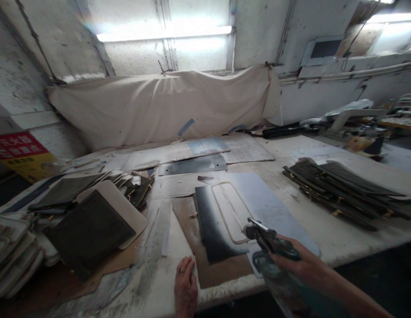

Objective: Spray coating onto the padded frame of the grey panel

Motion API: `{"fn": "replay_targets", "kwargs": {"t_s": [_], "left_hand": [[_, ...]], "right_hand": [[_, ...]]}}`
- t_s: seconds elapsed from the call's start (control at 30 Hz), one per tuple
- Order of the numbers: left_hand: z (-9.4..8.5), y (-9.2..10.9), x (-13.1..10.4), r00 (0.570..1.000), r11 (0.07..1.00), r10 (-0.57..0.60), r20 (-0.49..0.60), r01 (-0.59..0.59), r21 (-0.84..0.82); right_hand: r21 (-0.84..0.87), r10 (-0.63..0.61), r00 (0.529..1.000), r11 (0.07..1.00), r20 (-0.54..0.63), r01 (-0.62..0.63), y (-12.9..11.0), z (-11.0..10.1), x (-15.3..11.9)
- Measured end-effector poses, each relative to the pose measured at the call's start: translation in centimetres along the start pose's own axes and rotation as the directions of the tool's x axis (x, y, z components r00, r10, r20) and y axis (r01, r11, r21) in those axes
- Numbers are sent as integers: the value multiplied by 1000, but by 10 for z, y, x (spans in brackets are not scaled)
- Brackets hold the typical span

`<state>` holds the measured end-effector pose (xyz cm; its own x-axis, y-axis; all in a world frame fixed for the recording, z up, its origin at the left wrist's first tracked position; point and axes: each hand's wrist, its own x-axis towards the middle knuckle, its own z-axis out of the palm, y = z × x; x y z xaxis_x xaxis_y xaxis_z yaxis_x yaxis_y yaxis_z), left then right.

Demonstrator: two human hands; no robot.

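My right hand (290,256) is wrapped round a spray gun (267,236), its nozzle pointing left over a dark flat panel (208,229). On that panel a pale rounded-rectangle outline (225,212) surrounds a whitish middle, and the left side shades to black. Beneath the panel lies a brown board (218,271), with a pale grey-blue sheet (275,207) to the right. My left hand (185,285) rests on the table's front edge beside the brown board, fingers lying flat and close together, holding nothing. The lower part of the spray gun is blurred.
Dark fabric pieces (93,229) and stacked pale pieces (16,256) lie on the left. At right is a pile of dark pieces with brass-coloured fittings (341,190). A cloth (179,110) hangs behind the table. A sewing machine (351,119) stands at far right.
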<state>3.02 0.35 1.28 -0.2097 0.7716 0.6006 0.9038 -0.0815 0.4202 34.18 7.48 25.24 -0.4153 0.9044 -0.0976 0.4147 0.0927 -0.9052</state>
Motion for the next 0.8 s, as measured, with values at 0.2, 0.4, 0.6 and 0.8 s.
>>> {"fn": "replay_targets", "kwargs": {"t_s": [0.2, 0.4, 0.6, 0.8], "left_hand": [[-1, -6, -2, 999, 996, 52, -3, -51, 67], [3, -13, -2, 987, 979, 146, -69, -134, 153], [3, -18, 0, 977, 967, 201, -74, -185, 175], [2, -19, 3, 970, 958, 235, -70, -218, 187]], "right_hand": [[-121, -41, 999, 992, -1, 41, -34, 6, 60], [-170, -53, 998, 984, -17, 50, -56, 8, 115], [-178, -19, 1000, 984, -22, 15, -62, 4, 119], [-135, 91, 996, 987, -16, -92, -33, -1, 53]]}}
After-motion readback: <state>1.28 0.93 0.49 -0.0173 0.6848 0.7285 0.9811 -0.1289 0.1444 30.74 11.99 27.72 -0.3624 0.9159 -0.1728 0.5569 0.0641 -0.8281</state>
